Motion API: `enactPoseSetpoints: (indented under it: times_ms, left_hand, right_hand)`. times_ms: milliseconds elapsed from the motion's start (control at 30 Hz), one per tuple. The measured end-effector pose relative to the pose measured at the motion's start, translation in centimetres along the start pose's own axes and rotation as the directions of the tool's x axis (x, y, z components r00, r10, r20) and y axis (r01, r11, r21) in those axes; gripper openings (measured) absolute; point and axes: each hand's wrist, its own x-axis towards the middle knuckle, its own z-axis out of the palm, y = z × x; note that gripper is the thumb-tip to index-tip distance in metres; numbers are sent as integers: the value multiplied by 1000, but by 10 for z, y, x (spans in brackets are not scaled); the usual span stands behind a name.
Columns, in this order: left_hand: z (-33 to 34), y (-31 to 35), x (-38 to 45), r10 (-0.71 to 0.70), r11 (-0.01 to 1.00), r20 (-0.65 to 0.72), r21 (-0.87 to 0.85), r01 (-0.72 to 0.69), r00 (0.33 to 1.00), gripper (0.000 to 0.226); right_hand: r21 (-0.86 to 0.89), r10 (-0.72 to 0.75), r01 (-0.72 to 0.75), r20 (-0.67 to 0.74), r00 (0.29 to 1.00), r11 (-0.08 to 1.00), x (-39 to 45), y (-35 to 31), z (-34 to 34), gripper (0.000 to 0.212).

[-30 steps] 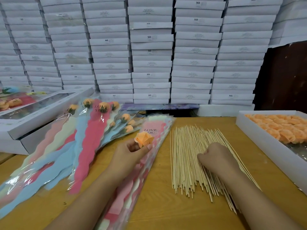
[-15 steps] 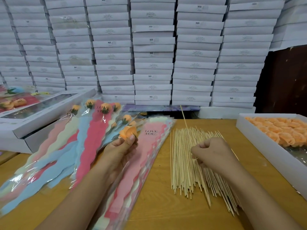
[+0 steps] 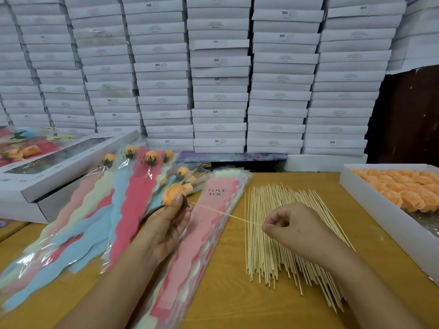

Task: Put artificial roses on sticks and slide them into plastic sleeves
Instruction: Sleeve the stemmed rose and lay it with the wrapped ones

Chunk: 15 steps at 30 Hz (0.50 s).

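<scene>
Since a moment ago, your right hand [image 3: 292, 230] has swung its pinched stick [image 3: 225, 214] to the rose [image 3: 173, 194] gripped in your left hand [image 3: 166, 224], above the sleeves [image 3: 209, 233].

An orange artificial rose [image 3: 173, 194] with a green base sits raised above the desk [image 3: 228, 302], tilted toward 10 o'clock, a thin pale stick [image 3: 225, 214] meeting its underside and running off toward 4 o'clock. At 3 o'clock of it lies a loose pile of sticks [image 3: 268, 236]. A stack of empty sleeves [image 3: 204, 236] printed "LOVE YOU" lies beneath; filled sleeves [image 3: 133, 200] fan out at 9 o'clock. More roses fill a white box [image 3: 370, 205] at far right.
</scene>
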Motion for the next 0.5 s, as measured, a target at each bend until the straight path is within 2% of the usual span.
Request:
enactPoseSetpoints:
  times_ms: [167, 400, 500]
  left_hand:
    - [0, 2, 0, 5, 997, -41, -72, -8, 999, 27]
    - [-2, 1, 3, 8, 996, -40, -88, -11, 999, 26]
    - [-2, 0, 5, 3, 998, -34, -70, -6, 999, 16]
  right_hand:
    - [-77, 2, 1, 35, 999, 997, 0, 0, 0, 16]
    - [-83, 15, -14, 20, 1000, 996, 1, 1, 0, 19]
    - [-81, 17, -15, 15, 1000, 997, 1, 1, 0, 20]
